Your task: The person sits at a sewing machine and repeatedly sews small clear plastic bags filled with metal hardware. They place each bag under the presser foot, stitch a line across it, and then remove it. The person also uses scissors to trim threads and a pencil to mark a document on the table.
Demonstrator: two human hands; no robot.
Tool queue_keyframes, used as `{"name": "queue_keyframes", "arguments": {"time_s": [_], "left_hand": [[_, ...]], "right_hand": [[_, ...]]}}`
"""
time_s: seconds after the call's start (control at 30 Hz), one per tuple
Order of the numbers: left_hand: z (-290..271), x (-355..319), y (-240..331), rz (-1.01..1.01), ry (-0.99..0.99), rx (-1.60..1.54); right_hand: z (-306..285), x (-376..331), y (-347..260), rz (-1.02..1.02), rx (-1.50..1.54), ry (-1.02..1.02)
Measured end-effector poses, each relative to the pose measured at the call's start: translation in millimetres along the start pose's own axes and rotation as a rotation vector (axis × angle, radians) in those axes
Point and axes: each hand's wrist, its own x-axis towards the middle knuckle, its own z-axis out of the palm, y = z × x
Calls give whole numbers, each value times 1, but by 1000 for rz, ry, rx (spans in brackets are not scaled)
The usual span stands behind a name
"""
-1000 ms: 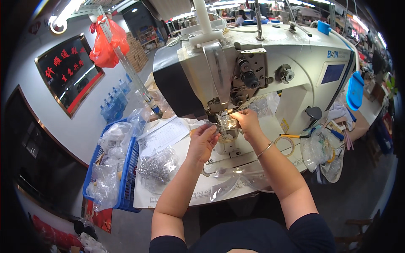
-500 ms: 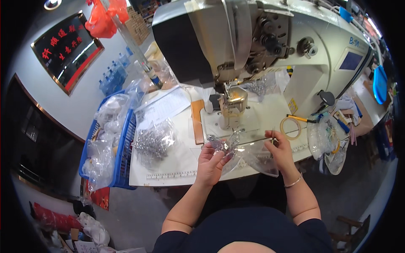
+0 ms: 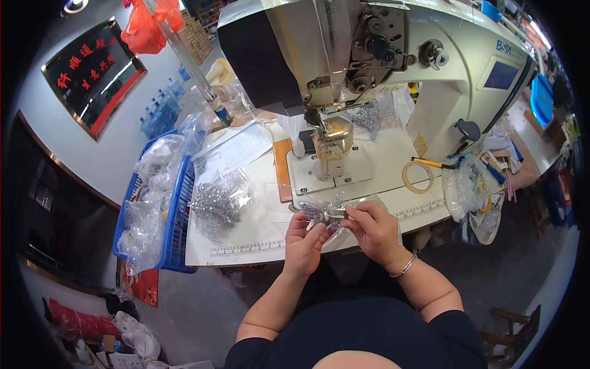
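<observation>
Just in front of the sewing machine's post (image 3: 334,147), a shiny silver butterfly-shaped ornament (image 3: 321,209) is held up between both hands. My left hand (image 3: 303,247) is closed, pinching its left lower side between thumb and fingers. At its right side, my right hand (image 3: 376,232) is closed, its thumb and fingertips pressed together. A small metallic piece shows at these fingertips; its kind is too small to tell, and the palm is hidden. Clear film (image 3: 373,200) shows behind the right hand.
A bag of silver ornaments (image 3: 221,200) lies left on the white table (image 3: 264,230), beside a blue basket (image 3: 179,215) of clear bags. To the right are a tape roll (image 3: 418,177), a yellow-and-black cutter (image 3: 433,163) and clear bags (image 3: 464,190). A ruler strip (image 3: 246,249) runs along the front edge.
My right hand has moved left, from beside the tape roll to the ornament. The clear film that hung between the hands is now mostly hidden. The view has shifted slightly.
</observation>
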Motion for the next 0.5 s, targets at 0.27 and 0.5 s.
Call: {"name": "queue_keyframes", "arguments": {"time_s": [0.27, 0.5], "left_hand": [[-2, 1, 2, 453, -117, 505], [-13, 15, 32, 1019, -776, 1717]], "right_hand": [[-14, 5, 0, 128, 223, 148], [-50, -15, 15, 94, 146, 278]]}}
